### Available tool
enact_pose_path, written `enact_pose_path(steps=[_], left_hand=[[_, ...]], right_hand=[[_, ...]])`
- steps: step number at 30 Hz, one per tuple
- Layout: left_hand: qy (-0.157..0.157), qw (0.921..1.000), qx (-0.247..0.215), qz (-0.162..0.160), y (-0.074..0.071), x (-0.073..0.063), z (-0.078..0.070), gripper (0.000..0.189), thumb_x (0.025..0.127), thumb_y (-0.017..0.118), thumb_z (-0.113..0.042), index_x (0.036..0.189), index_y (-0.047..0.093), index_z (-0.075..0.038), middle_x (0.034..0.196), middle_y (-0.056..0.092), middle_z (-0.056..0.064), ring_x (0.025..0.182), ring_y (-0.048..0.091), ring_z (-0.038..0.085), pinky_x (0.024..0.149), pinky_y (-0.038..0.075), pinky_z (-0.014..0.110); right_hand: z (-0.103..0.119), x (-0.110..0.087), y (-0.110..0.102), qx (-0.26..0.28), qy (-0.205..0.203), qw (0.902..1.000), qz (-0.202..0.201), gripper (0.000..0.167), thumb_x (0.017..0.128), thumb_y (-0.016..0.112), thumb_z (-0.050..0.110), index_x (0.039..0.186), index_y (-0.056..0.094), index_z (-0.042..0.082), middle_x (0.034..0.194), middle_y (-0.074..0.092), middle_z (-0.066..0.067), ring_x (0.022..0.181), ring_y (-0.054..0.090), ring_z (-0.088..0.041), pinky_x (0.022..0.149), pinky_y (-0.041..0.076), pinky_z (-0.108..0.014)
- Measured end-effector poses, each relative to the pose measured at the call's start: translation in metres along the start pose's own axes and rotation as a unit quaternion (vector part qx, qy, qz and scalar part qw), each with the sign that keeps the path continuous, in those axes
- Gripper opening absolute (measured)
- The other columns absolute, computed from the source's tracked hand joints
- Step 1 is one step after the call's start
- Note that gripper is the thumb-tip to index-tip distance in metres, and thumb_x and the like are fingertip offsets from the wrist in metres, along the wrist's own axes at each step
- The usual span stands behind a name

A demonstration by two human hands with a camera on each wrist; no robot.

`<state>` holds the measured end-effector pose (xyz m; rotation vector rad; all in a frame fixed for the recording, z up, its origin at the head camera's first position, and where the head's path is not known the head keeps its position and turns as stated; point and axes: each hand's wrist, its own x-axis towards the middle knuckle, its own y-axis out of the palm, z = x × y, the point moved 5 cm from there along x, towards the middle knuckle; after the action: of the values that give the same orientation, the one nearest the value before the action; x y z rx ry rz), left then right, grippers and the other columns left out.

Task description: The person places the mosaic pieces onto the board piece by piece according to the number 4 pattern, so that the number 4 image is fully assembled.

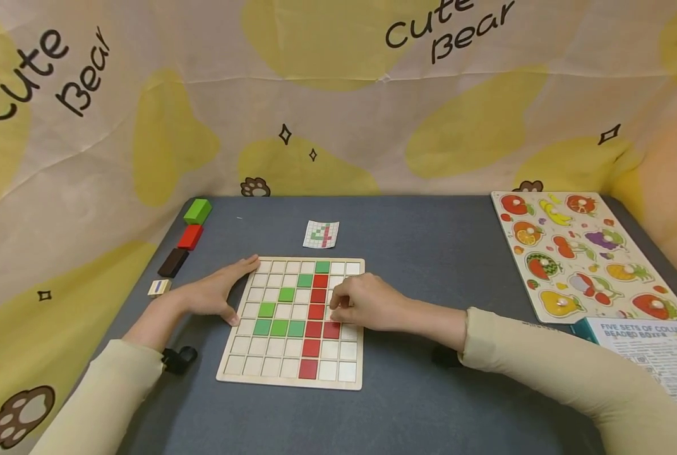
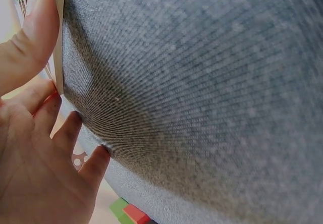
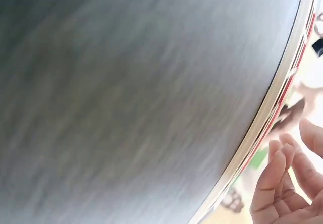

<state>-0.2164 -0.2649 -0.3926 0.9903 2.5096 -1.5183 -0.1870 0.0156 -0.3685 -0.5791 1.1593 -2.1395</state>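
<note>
A square wooden grid board (image 1: 347, 378) lies on the dark table, with green and red tiles in several cells. Along its left side my left hand (image 1: 209, 294) is spread, the thumb touching the edge and a fingertip at the far corner; the left wrist view shows this hand (image 2: 45, 148) with fingers apart. Over the board's right half hovers my right hand (image 1: 372, 303), fingers bent, just above a red tile (image 1: 331, 330). In the right wrist view the right hand (image 3: 285, 183) has its thumb apart from the fingers, and nothing shows between them.
A small pattern card (image 1: 321, 234) lies beyond the board. Green (image 1: 197, 212), red (image 1: 191, 237) and black (image 1: 173, 262) stacks and a pale stack (image 1: 159, 288) line the left. At right are a fruit puzzle board (image 1: 591, 253) and a printed box (image 1: 651, 354).
</note>
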Motion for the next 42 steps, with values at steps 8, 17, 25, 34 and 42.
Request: enact_pose_path(steps=[8,17,25,34,42], left_hand=[[-0.003,0.9999,0.011,0.002,0.001,0.001,0.000,0.113,0.066,0.083,-0.005,0.158,0.017,-0.005,0.168,0.008,0.016,0.153,0.007,0.047,0.119,0.014,0.068],[-0.021,0.9860,0.161,-0.037,-0.016,0.004,-0.042,0.101,0.077,0.082,-0.032,0.155,0.026,-0.002,0.164,0.021,0.022,0.151,0.019,0.047,0.119,0.016,0.067],[0.016,0.9385,0.281,-0.200,0.009,0.035,-0.119,0.070,0.102,0.039,-0.053,0.160,0.017,-0.021,0.168,0.019,0.007,0.156,0.015,0.032,0.125,0.012,0.057],[-0.025,0.9487,0.262,-0.175,0.036,0.052,-0.129,0.083,0.092,0.035,-0.075,0.159,0.006,-0.036,0.170,-0.008,0.003,0.156,-0.012,0.037,0.124,-0.002,0.063],[-0.049,0.9529,0.233,-0.188,0.039,0.055,-0.119,0.090,0.088,0.035,-0.079,0.159,0.004,-0.034,0.167,-0.022,0.002,0.153,-0.025,0.034,0.121,-0.011,0.065]], right_hand=[[-0.048,-0.011,-0.035,-0.173,0.040,0.9817,-0.069,0.028,0.093,0.067,0.029,0.116,0.072,0.013,0.113,0.070,-0.011,0.097,0.065,-0.026,0.077,0.056,-0.039],[-0.100,-0.036,-0.076,-0.265,0.129,0.9502,-0.100,0.057,0.097,0.056,0.045,0.143,0.052,0.013,0.151,0.044,-0.025,0.137,0.043,-0.047,0.105,0.041,-0.064],[-0.114,-0.046,-0.073,-0.217,0.167,0.9605,-0.050,0.089,0.089,0.046,0.073,0.160,0.010,0.033,0.167,0.008,-0.019,0.151,0.004,-0.054,0.113,0.014,-0.077],[-0.115,-0.047,-0.066,-0.219,0.166,0.9608,-0.037,0.092,0.085,0.048,0.077,0.159,0.010,0.038,0.169,-0.001,-0.015,0.152,-0.005,-0.052,0.111,0.007,-0.080],[-0.116,-0.049,-0.062,-0.230,0.165,0.9587,-0.029,0.093,0.085,0.047,0.078,0.159,0.008,0.039,0.168,-0.001,-0.016,0.152,-0.006,-0.053,0.109,0.006,-0.082]])
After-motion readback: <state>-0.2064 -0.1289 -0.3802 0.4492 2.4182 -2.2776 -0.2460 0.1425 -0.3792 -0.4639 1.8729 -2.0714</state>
